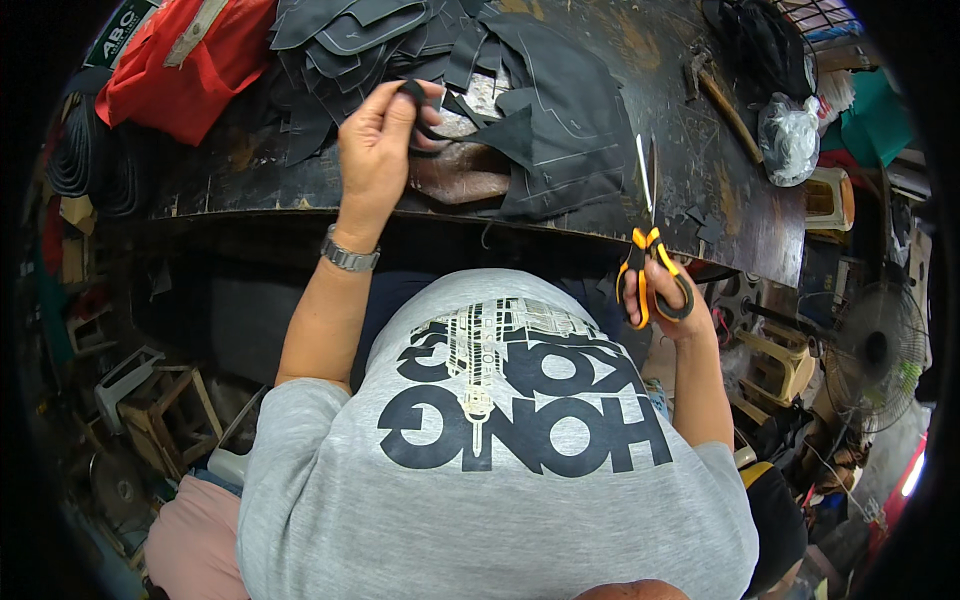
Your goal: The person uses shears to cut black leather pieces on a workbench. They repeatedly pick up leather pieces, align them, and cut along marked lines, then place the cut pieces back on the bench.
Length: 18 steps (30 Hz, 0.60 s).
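Observation:
Pinched between the thumb and fingers of my left hand (380,128) is a black piece of sheet material (412,92). It curls at my fingertips, and a dark pointed part extends to the right over the table. My right hand (662,295) grips a pair of scissors (641,240) with orange and black handles at the table's front edge. The scissor blades point away from me, slightly apart. Beyond my left hand lies a heap of black cut pieces (345,40) with pale outlines. A larger black marked sheet (575,110) lies between my hands.
The dark, worn table (230,185) carries a red bag (195,75) at the far left. A hammer (728,105) and a clear plastic bag (788,140) lie at the right. Small black scraps (708,225) sit near the front edge. Stools (165,415) and a fan (878,350) stand around.

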### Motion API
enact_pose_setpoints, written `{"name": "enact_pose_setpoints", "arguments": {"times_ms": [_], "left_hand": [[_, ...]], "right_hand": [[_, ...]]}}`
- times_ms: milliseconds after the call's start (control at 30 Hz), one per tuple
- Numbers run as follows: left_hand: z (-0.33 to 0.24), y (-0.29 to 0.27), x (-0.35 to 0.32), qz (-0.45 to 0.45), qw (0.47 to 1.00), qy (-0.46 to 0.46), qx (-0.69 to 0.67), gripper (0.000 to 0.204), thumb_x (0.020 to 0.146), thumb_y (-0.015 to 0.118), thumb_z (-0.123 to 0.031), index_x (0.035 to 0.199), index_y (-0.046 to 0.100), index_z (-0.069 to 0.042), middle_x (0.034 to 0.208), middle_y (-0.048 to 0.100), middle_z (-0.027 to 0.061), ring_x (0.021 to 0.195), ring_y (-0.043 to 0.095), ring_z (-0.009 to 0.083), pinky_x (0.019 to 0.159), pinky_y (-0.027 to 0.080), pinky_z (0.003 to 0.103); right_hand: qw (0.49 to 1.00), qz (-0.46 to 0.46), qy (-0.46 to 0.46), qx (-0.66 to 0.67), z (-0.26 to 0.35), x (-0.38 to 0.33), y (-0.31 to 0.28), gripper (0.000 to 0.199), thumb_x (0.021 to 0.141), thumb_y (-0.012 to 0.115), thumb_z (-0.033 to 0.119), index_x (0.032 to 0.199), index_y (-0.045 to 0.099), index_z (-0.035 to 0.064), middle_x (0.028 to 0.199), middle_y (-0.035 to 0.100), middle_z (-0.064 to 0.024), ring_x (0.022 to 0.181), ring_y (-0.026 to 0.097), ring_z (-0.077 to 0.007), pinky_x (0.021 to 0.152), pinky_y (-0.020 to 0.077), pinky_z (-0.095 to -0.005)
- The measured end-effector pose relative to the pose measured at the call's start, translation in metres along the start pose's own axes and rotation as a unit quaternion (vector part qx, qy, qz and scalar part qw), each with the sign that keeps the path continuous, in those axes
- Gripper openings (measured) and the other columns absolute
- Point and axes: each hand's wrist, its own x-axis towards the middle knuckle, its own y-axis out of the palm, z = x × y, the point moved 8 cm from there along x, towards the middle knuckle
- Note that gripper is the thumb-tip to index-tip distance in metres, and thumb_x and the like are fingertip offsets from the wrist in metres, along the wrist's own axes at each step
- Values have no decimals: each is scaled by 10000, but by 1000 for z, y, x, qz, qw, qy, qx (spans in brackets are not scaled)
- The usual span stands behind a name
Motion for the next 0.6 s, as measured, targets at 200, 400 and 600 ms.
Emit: {"name": "enact_pose_setpoints", "arguments": {"times_ms": [200, 400, 600], "left_hand": [[-44, -35, 17, -63, 950, 147, 269, 216, 939, 571, -81, 1122, 678, -42, 999, 666, 74, 903, 619, 148, 822, 482, 256], [-75, 20, -15, 33, 887, 227, 401, 629, 709, 555, 34, 1326, 541, -91, 1291, 515, 159, 1189, 474, 337, 1036, 365, 407], [-4, 122, -84, 425, 894, -116, 85, 379, 875, 693, -149, 1231, 619, -44, 1144, 618, 115, 1048, 595, 185, 897, 483, 308]], "right_hand": [[998, -24, 57, 6, -30, -24, -8, 452, 883, 632, 455, 807, 608, 10, 666, 600, -94, 538, 583, -164, 515, 477, -274], [997, -13, 64, 29, -30, -11, 1, 408, 884, 648, 405, 777, 603, 14, 621, 571, -81, 500, 552, -149, 461, 452, -251], [999, 37, 9, 29, -13, 7, 24, 378, 857, 686, 365, 744, 589, 18, 600, 555, -73, 450, 518, -134, 431, 421, -236]]}}
